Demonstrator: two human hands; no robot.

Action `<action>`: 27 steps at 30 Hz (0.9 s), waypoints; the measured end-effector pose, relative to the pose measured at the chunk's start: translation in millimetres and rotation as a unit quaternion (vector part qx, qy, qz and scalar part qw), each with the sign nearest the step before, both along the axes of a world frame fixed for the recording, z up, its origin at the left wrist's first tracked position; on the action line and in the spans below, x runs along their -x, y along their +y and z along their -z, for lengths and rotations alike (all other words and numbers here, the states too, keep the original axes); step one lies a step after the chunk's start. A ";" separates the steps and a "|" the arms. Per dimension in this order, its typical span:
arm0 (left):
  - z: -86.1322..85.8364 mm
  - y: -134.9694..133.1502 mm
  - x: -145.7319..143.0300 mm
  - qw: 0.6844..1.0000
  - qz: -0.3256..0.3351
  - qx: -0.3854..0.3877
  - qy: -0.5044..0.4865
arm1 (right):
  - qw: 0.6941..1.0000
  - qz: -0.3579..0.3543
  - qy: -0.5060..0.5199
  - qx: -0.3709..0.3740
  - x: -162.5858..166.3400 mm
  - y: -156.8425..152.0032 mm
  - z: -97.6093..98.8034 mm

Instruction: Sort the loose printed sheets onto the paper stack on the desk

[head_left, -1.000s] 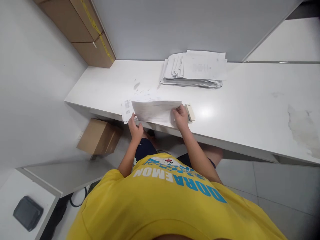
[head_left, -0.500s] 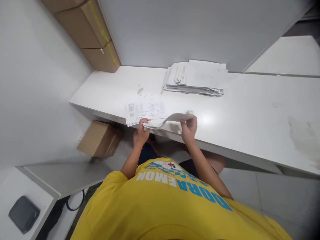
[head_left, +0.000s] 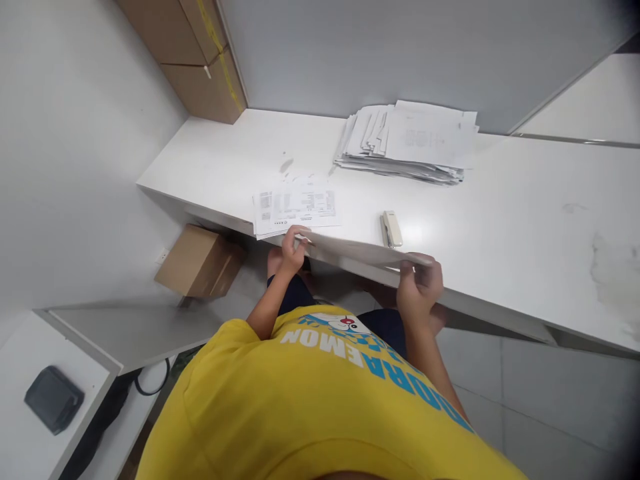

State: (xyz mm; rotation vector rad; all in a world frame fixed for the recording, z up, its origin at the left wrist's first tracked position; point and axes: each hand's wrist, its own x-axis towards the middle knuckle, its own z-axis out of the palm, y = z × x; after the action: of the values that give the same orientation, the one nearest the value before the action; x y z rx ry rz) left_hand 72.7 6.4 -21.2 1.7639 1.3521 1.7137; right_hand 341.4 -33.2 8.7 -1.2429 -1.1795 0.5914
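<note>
Between my two hands a sheaf of paper [head_left: 355, 249] is stretched out nearly edge-on, at the front edge of the white desk [head_left: 510, 220]. My left hand [head_left: 294, 248] pinches its left end. At the other end, the fingers and thumb of my right hand [head_left: 421, 283] are closed on it. Just beyond the sheaf lies a cream-coloured stapler [head_left: 391, 229]. Printed sheets [head_left: 299, 205] lie flat on the desk behind my left hand. How many sheets I hold cannot be made out.
A thick, uneven stack of papers [head_left: 405, 143] sits at the back against the grey partition [head_left: 375, 53]. Cardboard boxes [head_left: 200, 73] stand at the back left corner, and another carton [head_left: 193, 260] is below the desk. A dark device [head_left: 54, 399] rests on the lower left surface.
My right hand has moved right and toward me, pulling the curved sheaf out nearly straight. The stapler, mostly covered before, now shows fully. The camera view has shifted slightly.
</note>
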 end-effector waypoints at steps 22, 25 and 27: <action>-16.6 40.4 -107.8 0.901 0.251 0.014 0.353 | 0.919 0.116 -0.163 0.340 -151.4 37.5 2.7; -16.5 45.8 -120.0 0.896 0.275 0.018 0.349 | 0.929 0.101 -0.124 0.334 -157.6 44.7 2.5; -13.6 48.7 -124.6 0.895 0.277 0.037 0.347 | 0.941 0.089 -0.076 0.317 -160.8 50.7 8.4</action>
State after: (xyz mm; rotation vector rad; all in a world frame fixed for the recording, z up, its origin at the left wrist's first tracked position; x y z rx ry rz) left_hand 197.3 55.1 -7.6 2.5207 0.9453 0.7381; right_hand 502.2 17.5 0.2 -1.9489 -1.0142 0.7828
